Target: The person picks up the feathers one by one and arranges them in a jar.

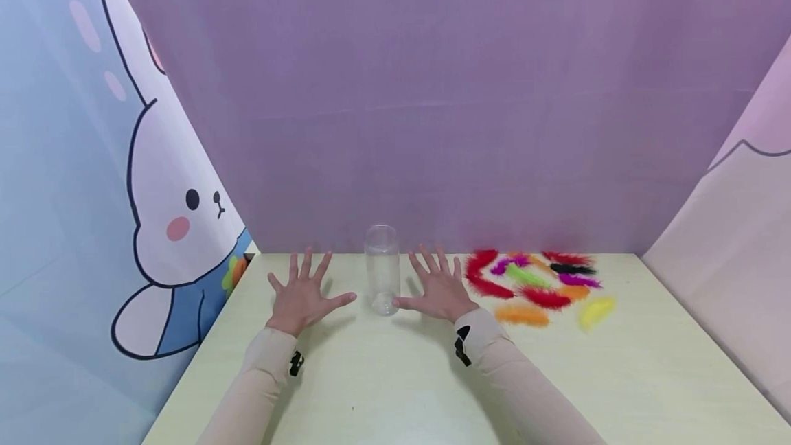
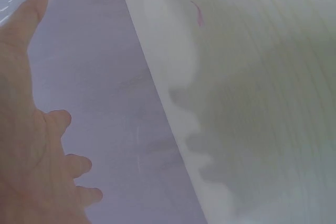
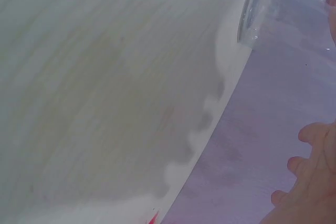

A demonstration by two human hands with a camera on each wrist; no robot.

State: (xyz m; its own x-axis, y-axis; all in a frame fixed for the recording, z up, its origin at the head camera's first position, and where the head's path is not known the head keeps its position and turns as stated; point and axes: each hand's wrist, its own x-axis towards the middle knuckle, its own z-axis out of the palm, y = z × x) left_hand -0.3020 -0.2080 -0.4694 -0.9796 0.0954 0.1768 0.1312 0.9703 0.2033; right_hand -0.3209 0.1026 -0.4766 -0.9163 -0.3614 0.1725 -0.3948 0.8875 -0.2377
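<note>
Fingers (image 1: 323, 266) on both hands are straight and spread wide, holding nothing; at far left a rabbit (image 1: 167, 211) is printed on a pale blue cloth, cut off along the edge of a purple cloth (image 1: 432, 88) that hangs behind the counter (image 1: 383, 390); next comes the left hand (image 1: 301, 302), its back to the head camera, its thumb turned inward and apart from the glass (image 1: 382, 270); that tall, clear glass stands upright between the two hands, near the counter's back edge, its long axis vertical, rim up and base on the counter; being see-through, its walls are faint against the purple cloth; just right of it is the right hand (image 1: 436, 293), thumb pointing in at the base, though whether thumb and glass touch I cannot tell; the right wrist view catches only part of the glass, cut off by the picture's edge, and the left wrist view has just a shiny patch in its top corner, hard to make out; beyond the right hand lies a spread of feathers (image 1: 522, 315), red, orange, purple, green and black, with a yellow one (image 1: 597, 312) to the right; some overlap, so their count is unclear.
</note>
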